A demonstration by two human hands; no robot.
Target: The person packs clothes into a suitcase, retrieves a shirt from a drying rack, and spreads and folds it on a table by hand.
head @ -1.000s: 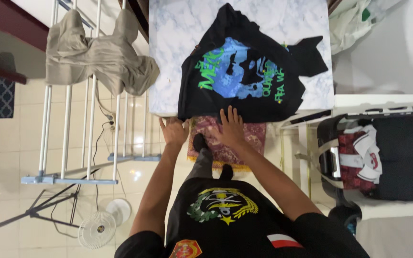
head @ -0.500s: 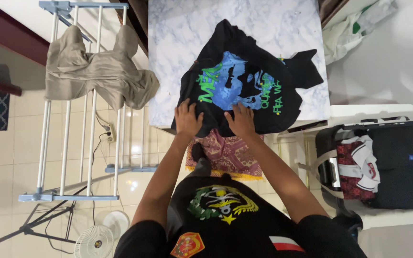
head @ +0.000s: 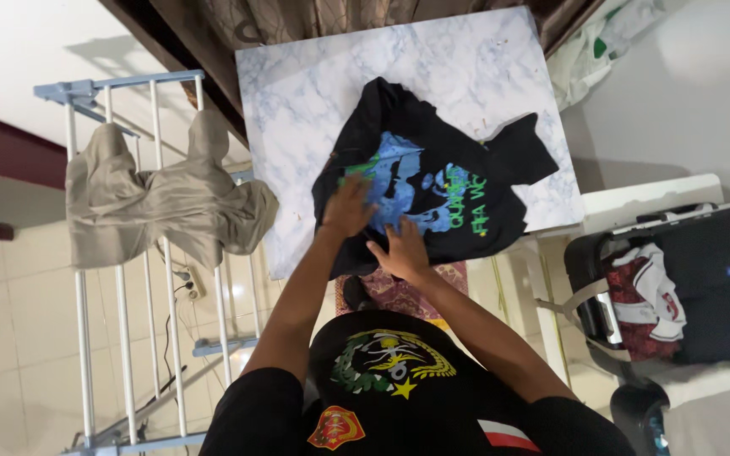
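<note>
A black T-shirt (head: 458, 169) with a blue and green print lies crumpled on a white marbled table (head: 297, 101). My left hand (head: 348, 207) rests flat on the shirt's left part, fingers spread over the print, slightly blurred. My right hand (head: 400, 252) presses on the shirt's near hem by the table's front edge. Neither hand is closed around the cloth. One sleeve sticks out to the right.
A light blue drying rack (head: 120, 253) with a beige garment (head: 154, 203) stands at the left. An open black suitcase (head: 703, 279) with clothes sits at the right. A patterned rug (head: 399, 291) lies under the table edge. A white bag (head: 589, 59) is at the upper right.
Both hands moved up from the table's front edge onto the shirt, the left farther over the print. The view tilted and shifted, so the table now sits lower in the frame.
</note>
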